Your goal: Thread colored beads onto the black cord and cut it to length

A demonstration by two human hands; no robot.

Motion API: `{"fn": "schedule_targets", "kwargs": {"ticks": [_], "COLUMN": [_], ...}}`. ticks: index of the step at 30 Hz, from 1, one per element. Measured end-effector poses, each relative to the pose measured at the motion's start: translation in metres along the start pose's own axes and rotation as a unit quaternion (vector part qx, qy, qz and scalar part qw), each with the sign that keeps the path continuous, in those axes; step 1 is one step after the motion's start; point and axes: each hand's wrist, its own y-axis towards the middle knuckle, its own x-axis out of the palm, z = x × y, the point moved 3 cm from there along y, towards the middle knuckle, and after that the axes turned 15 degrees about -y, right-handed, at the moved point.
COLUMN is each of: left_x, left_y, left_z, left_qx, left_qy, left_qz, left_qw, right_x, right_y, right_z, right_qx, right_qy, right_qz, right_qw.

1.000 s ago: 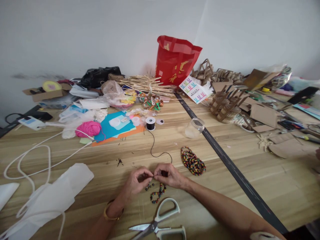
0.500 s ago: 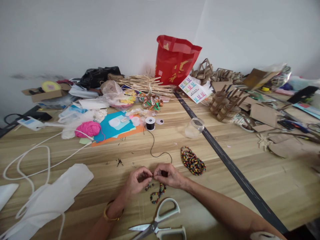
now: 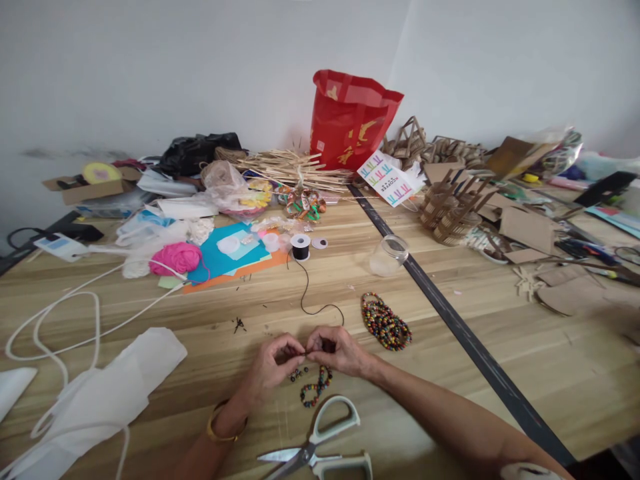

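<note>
Low in the middle of the head view, my left hand [image 3: 277,360] and my right hand [image 3: 339,350] meet at their pinched fingertips. Between them is a short dark bit of black cord [image 3: 306,293], which runs from a white-rimmed spool [image 3: 301,247] and passes behind my right hand. Below the fingers lies a strand of colourful beads [image 3: 315,395], its upper end partly hidden by my right hand. A few loose beads [image 3: 295,375] rest next to it. Nearer me lie open scissors [image 3: 313,448] with pale handles. Right of my hands is a pile of beaded strands [image 3: 385,321].
A clear jar [image 3: 389,256] stands beyond the bead pile. Black cord scraps [image 3: 239,325] lie to the left. White cable [image 3: 97,333] and white sheeting [image 3: 125,380] cover the left side. Pink yarn [image 3: 176,258], a red bag [image 3: 353,120] and small woven baskets [image 3: 450,213] sit farther back.
</note>
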Motion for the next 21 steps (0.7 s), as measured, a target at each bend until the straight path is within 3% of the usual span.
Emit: {"fn": "schedule_targets", "kwargs": {"ticks": [21], "left_x": [-0.0012], "left_y": [-0.0016], "left_z": [0.0001], "left_qx": [-0.03], "left_qy": [-0.023], "left_qz": [0.019], "left_qw": [0.999], "right_x": [-0.0003], "right_y": [-0.001], "right_z": [0.0003], "right_qx": [-0.013], "right_qy": [-0.015], "right_qz": [0.007], "right_qw": [1.0]}}
